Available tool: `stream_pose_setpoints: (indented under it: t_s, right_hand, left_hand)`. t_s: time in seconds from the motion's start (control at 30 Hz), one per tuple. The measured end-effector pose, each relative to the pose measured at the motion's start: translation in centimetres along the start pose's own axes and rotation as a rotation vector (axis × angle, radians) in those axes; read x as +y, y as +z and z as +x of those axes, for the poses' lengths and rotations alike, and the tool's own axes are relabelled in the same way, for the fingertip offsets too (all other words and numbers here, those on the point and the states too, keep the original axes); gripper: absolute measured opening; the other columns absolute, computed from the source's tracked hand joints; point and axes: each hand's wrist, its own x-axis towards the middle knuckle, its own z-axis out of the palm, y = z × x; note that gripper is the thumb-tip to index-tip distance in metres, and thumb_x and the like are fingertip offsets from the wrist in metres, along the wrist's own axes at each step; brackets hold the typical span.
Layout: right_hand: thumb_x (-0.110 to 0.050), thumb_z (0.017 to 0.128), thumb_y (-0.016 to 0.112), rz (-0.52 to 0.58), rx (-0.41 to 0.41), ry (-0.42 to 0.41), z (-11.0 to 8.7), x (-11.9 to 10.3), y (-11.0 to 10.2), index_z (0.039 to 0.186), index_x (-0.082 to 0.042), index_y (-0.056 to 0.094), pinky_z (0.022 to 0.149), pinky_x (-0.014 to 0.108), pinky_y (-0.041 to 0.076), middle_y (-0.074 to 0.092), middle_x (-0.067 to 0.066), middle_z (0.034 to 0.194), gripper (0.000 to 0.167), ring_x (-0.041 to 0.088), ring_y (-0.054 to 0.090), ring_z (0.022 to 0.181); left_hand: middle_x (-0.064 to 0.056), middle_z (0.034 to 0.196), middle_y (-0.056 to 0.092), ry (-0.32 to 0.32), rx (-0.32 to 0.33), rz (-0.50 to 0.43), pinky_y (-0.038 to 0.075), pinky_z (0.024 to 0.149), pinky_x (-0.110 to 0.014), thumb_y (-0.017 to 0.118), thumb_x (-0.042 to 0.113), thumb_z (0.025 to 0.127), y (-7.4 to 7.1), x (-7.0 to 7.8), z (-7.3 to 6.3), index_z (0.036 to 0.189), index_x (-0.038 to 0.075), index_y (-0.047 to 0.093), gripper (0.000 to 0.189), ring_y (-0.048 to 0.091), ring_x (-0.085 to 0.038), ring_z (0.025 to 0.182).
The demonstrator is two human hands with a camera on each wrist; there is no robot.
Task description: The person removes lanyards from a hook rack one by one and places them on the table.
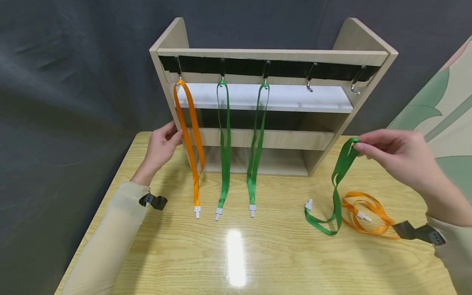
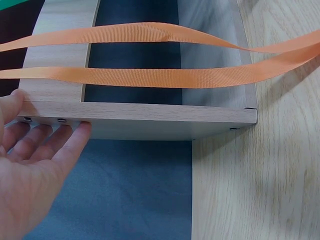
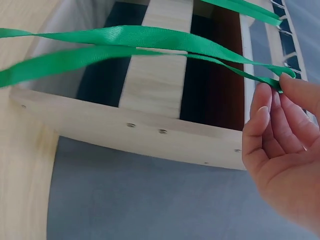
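My left hand [image 1: 162, 145] grips the left side panel of a wooden rack [image 1: 287, 139]. In the left wrist view its thumb lies at the front edge, its fingers [image 2: 75, 145] against the outer face. Beside that hand, an orange lanyard [image 1: 194, 119] hangs from the leftmost hook. Two green lanyards, one left [image 1: 225, 164] and one right [image 1: 252, 176], hang from the following hooks, white clips down. To the rack's right, my right hand [image 1: 402, 153] pinches the loop end of another green lanyard [image 1: 344, 159] between thumb and fingertips. Its lower part, with a white clip [image 1: 309, 204], trails down to the table.
A coiled orange lanyard [image 1: 387, 221] with a white clip lies on the wooden table [image 1: 280, 262], below my right hand. Two more metal hooks, one [image 1: 309, 87] left of the other [image 1: 355, 88], project from the rack's black strip. Dark cloth [image 1: 73, 82] stands behind.
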Motion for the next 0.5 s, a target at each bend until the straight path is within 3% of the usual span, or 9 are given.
stream_pose_setpoints:
  t_s: [0.13, 0.37, 0.5]
  right_hand:
    - [-0.001, 0.082, 0.074, 0.009, 0.003, 0.01, 0.2, 0.1, 0.6, 0.092, -0.002, 0.072, 0.051, 0.012, 0.045, 0.069, 0.004, 0.072, 0.01, 0.005, 0.061, 0.06]
    - [-0.003, 0.083, 0.073, 0.042, -0.011, 0.037, 0.2, 0.1, 1.1, 0.094, -0.001, 0.071, 0.05, 0.014, 0.046, 0.07, 0.005, 0.076, 0.011, 0.007, 0.062, 0.061]
    - [-0.004, 0.084, 0.073, 0.05, -0.031, 0.074, -0.3, 0.8, 1.5, 0.094, -0.002, 0.071, 0.048, 0.017, 0.044, 0.069, 0.002, 0.077, 0.011, 0.008, 0.061, 0.061]
  left_hand:
    - [-0.024, 0.117, 0.059, 0.002, 0.0, -0.002, 0.053, 0.081, -0.048, 0.051, 0.004, 0.099, 0.0, -0.3, 0.1, 0.135, -0.006, 0.05, 0.037, 0.062, -0.022, 0.096]
    - [-0.019, 0.119, 0.06, 0.006, 0.005, -0.024, 0.054, 0.08, -0.045, 0.053, 0.007, 0.098, -0.1, -3.3, 0.9, 0.137, 0.003, 0.051, 0.039, 0.062, -0.024, 0.098]
    - [-0.016, 0.119, 0.061, 0.004, 0.01, -0.025, 0.054, 0.08, -0.043, 0.054, 0.011, 0.099, -0.1, -3.6, 1.0, 0.137, 0.006, 0.053, 0.039, 0.062, -0.021, 0.098]
